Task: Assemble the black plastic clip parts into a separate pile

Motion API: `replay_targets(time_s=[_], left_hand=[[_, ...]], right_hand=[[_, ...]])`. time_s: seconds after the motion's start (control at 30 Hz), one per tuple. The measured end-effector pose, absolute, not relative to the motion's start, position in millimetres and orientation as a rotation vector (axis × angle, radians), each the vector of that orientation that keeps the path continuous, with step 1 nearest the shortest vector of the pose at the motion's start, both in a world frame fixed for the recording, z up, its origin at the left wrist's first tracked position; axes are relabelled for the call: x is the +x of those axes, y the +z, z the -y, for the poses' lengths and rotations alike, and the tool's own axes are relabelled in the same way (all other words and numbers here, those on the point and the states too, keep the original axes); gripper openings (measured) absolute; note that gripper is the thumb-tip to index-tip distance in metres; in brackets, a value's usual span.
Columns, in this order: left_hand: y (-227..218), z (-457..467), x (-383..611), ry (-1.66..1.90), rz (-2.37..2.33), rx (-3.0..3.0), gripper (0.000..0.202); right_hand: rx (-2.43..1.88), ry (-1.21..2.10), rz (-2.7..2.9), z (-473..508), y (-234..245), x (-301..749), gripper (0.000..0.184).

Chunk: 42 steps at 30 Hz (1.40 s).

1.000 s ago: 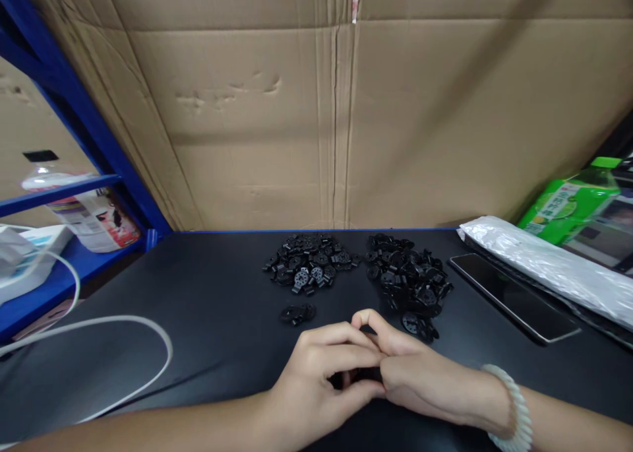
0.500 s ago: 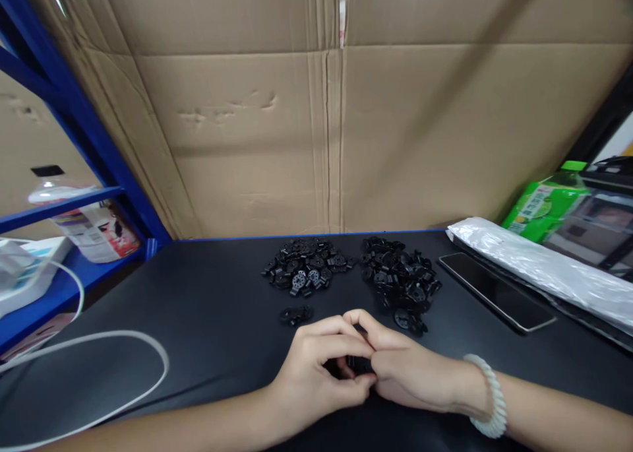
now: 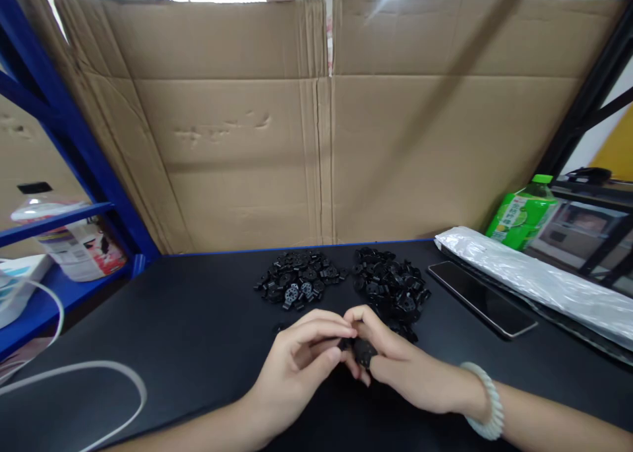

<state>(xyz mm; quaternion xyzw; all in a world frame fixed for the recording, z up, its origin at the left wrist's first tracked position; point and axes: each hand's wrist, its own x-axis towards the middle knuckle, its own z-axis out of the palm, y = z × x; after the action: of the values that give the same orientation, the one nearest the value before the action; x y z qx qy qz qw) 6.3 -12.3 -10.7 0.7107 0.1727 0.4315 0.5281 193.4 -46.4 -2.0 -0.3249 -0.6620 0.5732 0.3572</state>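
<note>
My left hand (image 3: 297,363) and my right hand (image 3: 395,366) meet over the black table (image 3: 188,333), fingers pinched together on a small black plastic part (image 3: 362,352) between them. A white bead bracelet (image 3: 484,399) circles my right wrist. Just beyond the hands lie two heaps of small black plastic parts: the left heap (image 3: 297,282) and the right heap (image 3: 388,286). My left fingers hide most of a tiny cluster of parts near them.
A cardboard wall (image 3: 316,142) closes the back. A dark phone (image 3: 482,298), a long plastic-wrapped bundle (image 3: 539,280) and a green bottle (image 3: 521,214) lie right. A white cable (image 3: 74,379) loops at left beside blue shelving (image 3: 64,148) holding a bottle (image 3: 69,241).
The camera has tilted up, showing the cardboard's top edge. My hands have lifted slightly off the table and opened a little, so the black part between them shows.
</note>
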Motion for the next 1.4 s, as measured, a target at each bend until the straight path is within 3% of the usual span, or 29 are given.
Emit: replay_targets(time_s=[0.17, 0.27, 0.4, 0.53, 0.63, 0.77, 1.07, 1.17, 1.3, 1.4], left_hand=[[11, -11, -12, 1.152, -0.665, 2.221, 0.024], [22, -34, -22, 0.988, -0.897, 2.394, 0.020], [32, -51, -38, 0.563, -0.999, 2.587, 0.020], [37, -50, -50, 0.214, -1.066, 2.640, 0.035], [36, -47, -50, 0.129, -1.107, 2.631, 0.037], [30, -46, -42, 0.196, -1.042, 2.640, 0.023], [18, -42, -29, 0.325, -0.844, 2.584, 0.015], [12, -38, -23, 0.526, -0.905, 2.547, 0.011], [6, -21, -15, 0.989, -0.921, 2.465, 0.011], [6, -4, -10, 1.082, -0.638, 2.675, 0.009]], right_hand=[[-1.139, 0.597, 1.898, 29, 7, 225, 0.025], [-1.259, 0.253, 1.749, 4, 7, 250, 0.021], [-1.302, 0.134, 1.711, -26, 6, 276, 0.021], [-1.380, 0.092, 1.728, -41, 0, 290, 0.015], [-1.417, 0.053, 1.768, -44, -5, 294, 0.016], [-1.431, -0.004, 1.809, -44, -10, 293, 0.020], [-1.415, -0.016, 1.781, -36, -4, 286, 0.025], [-1.379, -0.009, 1.681, -15, 10, 268, 0.022], [-1.217, 0.621, 1.556, 30, 17, 219, 0.012], [-1.133, 1.220, 1.595, 52, 4, 189, 0.019]])
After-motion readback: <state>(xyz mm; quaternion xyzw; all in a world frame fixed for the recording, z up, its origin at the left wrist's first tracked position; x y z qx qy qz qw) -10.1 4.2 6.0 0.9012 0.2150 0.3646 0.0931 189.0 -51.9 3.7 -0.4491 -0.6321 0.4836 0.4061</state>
